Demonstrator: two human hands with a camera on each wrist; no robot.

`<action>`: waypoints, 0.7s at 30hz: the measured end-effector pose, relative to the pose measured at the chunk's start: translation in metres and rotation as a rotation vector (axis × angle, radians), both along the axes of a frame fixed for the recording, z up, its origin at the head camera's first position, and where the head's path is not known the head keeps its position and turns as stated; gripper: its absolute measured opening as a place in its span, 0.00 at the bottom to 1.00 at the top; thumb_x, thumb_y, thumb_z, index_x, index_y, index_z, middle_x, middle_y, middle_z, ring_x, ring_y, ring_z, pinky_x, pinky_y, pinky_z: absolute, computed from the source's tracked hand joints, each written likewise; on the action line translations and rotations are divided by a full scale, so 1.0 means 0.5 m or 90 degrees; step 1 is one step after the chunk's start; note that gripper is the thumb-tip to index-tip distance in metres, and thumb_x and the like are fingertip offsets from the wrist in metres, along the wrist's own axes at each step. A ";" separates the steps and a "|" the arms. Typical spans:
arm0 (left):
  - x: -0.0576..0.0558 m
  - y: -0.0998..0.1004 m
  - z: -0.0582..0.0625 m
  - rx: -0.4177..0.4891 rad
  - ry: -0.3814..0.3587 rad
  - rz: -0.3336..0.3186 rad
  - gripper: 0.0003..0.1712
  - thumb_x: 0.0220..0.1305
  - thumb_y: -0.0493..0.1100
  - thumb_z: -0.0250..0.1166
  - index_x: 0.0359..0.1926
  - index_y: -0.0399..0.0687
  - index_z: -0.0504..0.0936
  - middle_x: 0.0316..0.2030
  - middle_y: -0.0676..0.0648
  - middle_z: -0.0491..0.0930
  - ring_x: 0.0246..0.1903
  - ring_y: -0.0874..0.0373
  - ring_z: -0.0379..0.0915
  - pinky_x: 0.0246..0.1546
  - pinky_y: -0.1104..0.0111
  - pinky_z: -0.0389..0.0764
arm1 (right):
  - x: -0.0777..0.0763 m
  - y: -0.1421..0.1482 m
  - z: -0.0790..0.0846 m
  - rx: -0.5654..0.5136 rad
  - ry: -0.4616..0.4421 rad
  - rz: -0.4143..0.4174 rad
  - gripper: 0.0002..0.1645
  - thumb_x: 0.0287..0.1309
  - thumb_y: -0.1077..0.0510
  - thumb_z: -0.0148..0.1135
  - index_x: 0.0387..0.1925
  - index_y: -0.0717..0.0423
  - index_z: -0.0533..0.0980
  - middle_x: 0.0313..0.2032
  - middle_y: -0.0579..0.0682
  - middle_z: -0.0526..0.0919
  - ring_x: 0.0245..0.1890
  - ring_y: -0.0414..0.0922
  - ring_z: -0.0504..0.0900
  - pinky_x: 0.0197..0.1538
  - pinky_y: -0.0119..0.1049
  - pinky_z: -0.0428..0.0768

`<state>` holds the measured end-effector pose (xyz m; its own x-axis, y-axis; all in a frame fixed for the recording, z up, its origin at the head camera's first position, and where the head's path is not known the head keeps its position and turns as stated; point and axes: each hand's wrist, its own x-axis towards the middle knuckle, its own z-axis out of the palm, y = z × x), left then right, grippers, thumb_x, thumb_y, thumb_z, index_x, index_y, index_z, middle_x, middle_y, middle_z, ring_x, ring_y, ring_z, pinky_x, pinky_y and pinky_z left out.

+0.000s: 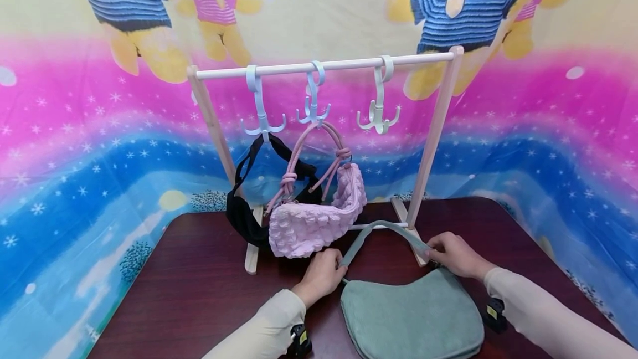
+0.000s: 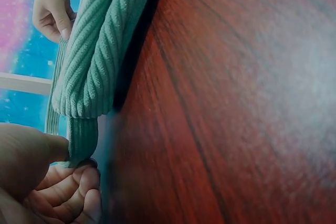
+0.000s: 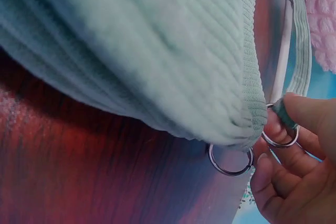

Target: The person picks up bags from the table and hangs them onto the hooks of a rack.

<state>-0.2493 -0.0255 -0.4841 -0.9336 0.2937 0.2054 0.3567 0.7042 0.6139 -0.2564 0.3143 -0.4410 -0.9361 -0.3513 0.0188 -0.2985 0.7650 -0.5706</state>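
Observation:
A green corduroy shoulder bag (image 1: 413, 314) lies at the table's front, its strap (image 1: 386, 225) arching up behind it. My left hand (image 1: 321, 276) pinches the strap's left end between thumb and fingers, close to the bag's corner. At the other end, my right hand (image 1: 456, 255) pinches the strap near its metal ring (image 3: 282, 145). Another metal ring (image 3: 229, 173) hangs at the bag's corner in the right wrist view, right beside those fingertips. Ribbed fabric of the bag (image 2: 94, 66) fills the upper part of the left wrist view.
Behind the bag stands a wooden rack (image 1: 432, 143) with a white top bar (image 1: 344, 64). A pink puffy bag (image 1: 311, 226) and a black bag (image 1: 241, 218) hang from two blue hooks; a pale green hook (image 1: 379, 109) hangs at right. A printed cloth surrounds the dark table (image 1: 189, 292).

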 end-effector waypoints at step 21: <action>0.010 0.014 0.039 0.036 0.021 -0.011 0.13 0.63 0.40 0.69 0.25 0.49 0.76 0.17 0.56 0.73 0.18 0.68 0.65 0.22 0.75 0.68 | 0.013 0.004 0.007 0.002 0.049 -0.017 0.06 0.67 0.59 0.63 0.38 0.54 0.85 0.29 0.47 0.85 0.23 0.33 0.73 0.28 0.31 0.72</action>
